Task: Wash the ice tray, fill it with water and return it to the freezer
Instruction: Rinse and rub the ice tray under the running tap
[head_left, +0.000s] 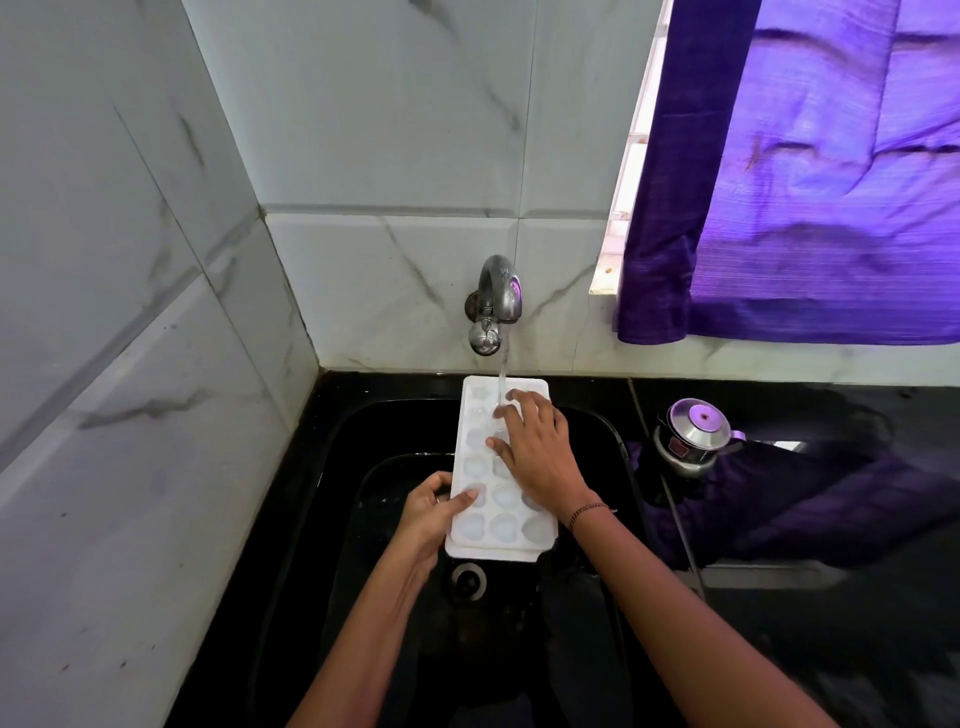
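A white ice tray (480, 506) with heart-shaped cups is held level over the black sink (613, 431), its far end under the wall tap (496, 296). A thin stream of water (502, 382) falls from the tap onto the tray's far cups. My left hand (428, 512) grips the tray's near left edge, thumb resting on top. My right hand (535, 449) lies palm down on the tray's right side, fingers spread over the far cups beside the stream. The cups under that hand are hidden.
The sink drain (468, 579) shows below the tray's near end. A small steel pot with a lid (693, 434) stands on the black counter to the right. A purple curtain (810, 182) hangs over the window. Marble-tiled walls close in at the left and back.
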